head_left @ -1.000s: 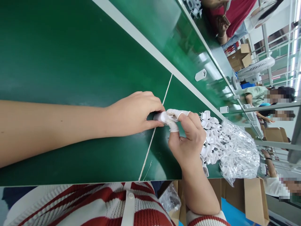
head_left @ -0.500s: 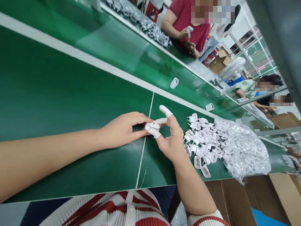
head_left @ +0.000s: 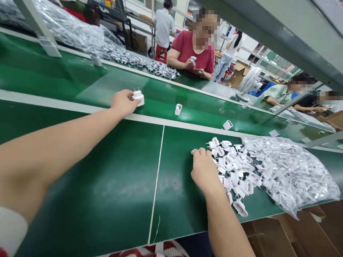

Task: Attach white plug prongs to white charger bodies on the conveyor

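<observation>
One white plug (head_left: 138, 100), long axis upright; pins (head_left: 138, 89) upward

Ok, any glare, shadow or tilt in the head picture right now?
Head view: bright glints on the plastic bag; head view again: pale sheen on the green table, darker shadow beside the right hand; head view too: the whole scene slants.

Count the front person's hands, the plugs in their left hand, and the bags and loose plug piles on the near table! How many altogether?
Hands: 2 (left hand, right hand)
Held plug: 1
Bag: 1
Plug pile: 1 (its plugs overlap too much to count each)
Total: 5
</observation>
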`<state>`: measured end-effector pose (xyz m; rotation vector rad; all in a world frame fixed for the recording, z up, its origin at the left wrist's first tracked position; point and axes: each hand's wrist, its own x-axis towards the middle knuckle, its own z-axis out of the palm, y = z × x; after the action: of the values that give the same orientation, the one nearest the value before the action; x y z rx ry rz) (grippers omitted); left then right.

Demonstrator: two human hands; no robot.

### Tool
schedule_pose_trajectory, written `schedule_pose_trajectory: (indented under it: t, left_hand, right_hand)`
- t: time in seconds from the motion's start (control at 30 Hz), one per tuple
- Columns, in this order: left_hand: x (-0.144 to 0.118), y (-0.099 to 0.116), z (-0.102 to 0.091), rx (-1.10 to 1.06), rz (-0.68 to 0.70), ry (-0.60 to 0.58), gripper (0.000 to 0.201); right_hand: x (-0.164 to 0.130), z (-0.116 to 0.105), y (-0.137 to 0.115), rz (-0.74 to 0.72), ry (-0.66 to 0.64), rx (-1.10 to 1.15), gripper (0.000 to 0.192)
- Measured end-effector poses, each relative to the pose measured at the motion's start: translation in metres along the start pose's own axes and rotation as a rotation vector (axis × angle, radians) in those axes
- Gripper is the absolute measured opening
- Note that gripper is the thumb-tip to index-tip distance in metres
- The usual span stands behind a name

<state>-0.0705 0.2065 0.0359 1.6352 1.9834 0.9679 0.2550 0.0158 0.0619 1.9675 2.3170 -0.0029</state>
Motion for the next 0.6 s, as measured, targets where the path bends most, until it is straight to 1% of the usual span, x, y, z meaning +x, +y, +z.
schedule_pose_trajectory:
  t: [0.07,0.13,0.17,0.23,0.27,0.3,0.33,0.37,0.4,0.47,0.5,0.53,0.6]
  left_hand:
    - [0.006,-0.001,0.0,0.043,-0.018,-0.015,0.088]
    - [0.001,0.005,0.004,0.072,-0.046,0.053,0.095]
    - [-0.002,0.011,0.009,0.084,-0.021,0.106,0.097]
    - [-0.008,0.029,0.026,0.121,0.086,0.201,0.097]
    - [-0.009,0.039,0.038,0.136,0.15,0.22,0.097]
    - [-0.009,0.049,0.051,0.145,0.205,0.196,0.097]
    - [-0.007,0.058,0.065,0.137,0.222,0.151,0.096]
    - [-0.004,0.066,0.079,0.116,0.215,0.074,0.092]
    - [-0.001,0.073,0.092,0.086,0.186,0.004,0.082]
    - [0.002,0.08,0.11,0.034,0.144,-0.083,0.053]
    - [0.001,0.082,0.115,0.017,0.139,-0.091,0.042]
    - [-0.002,0.082,0.116,0.008,0.151,-0.083,0.034]
    - [-0.017,0.079,0.11,-0.002,0.196,-0.054,0.029]
  right_hand:
    - [0.005,0.002,0.0,-0.022,0.016,0.056,0.051]
    - [0.008,0.004,-0.002,-0.041,0.046,0.145,0.055]
    - [0.009,0.005,-0.004,-0.053,0.061,0.192,0.057]
    - [0.009,0.007,-0.009,-0.08,0.076,0.283,0.055]
    - [0.009,0.008,-0.011,-0.099,0.071,0.33,0.052]
    - [0.009,0.009,-0.014,-0.121,0.063,0.377,0.048]
    - [0.009,0.01,-0.016,-0.137,0.058,0.419,0.044]
    - [0.008,0.011,-0.017,-0.144,0.059,0.446,0.041]
    - [0.008,0.011,-0.018,-0.142,0.063,0.456,0.04]
    - [0.009,0.01,-0.018,-0.121,0.041,0.451,0.037]
    - [0.009,0.009,-0.017,-0.107,0.013,0.45,0.034]
    - [0.009,0.008,-0.016,-0.098,-0.021,0.456,0.032]
    - [0.009,0.008,-0.013,-0.096,-0.068,0.492,0.027]
